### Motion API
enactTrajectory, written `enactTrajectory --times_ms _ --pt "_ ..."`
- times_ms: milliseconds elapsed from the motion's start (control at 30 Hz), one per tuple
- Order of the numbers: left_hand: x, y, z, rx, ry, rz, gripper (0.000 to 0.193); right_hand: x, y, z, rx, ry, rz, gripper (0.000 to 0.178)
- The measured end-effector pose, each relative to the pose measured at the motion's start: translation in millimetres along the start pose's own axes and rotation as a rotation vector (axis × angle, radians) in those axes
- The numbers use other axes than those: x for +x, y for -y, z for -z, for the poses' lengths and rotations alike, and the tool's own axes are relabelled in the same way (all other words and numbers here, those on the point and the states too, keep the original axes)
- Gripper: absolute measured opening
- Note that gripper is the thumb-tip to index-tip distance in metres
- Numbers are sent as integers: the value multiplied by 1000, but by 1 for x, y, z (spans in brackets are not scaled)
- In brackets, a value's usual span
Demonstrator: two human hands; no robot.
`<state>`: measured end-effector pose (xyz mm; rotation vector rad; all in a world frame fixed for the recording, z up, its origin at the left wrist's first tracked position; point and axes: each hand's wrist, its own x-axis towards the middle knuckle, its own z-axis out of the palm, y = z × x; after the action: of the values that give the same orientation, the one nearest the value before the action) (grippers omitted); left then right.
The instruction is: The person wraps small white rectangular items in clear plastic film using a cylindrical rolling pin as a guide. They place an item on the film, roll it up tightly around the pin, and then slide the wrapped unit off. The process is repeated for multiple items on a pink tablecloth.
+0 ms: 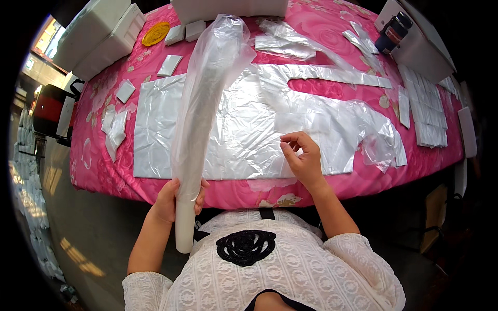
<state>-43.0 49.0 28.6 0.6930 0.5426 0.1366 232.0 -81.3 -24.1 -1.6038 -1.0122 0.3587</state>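
My left hand grips a long white roll near its lower end; the roll stands tilted upward over the table and is covered by a loose clear plastic sleeve. My right hand hovers with bent fingers over a wide sheet of silvery clear plastic spread flat on the pink flowered tablecloth. The fingertips pinch at the sheet's surface near its front right part. Crumpled plastic bunches at the sheet's right end.
White foam boxes stand at the back left, a yellow round lid beside them. Small white packets and plastic scraps lie on the left. Stacked flat white packets and a dark bottle are at the right.
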Motion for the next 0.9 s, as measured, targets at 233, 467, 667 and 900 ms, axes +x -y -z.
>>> enactTrajectory --times_ms 233,467,667,900 --pt "93 -4 -22 -6 -473 -96 52 11 31 -41 76 220 200 23" --pt "87 10 -16 75 -377 32 63 13 14 -67 -202 470 473 49" --pt "21 -22 -5 1388 -624 198 40 5 21 -74 -335 493 417 49" --pt "8 -37 -24 1525 -643 -625 21 6 33 -83 -427 578 380 47"
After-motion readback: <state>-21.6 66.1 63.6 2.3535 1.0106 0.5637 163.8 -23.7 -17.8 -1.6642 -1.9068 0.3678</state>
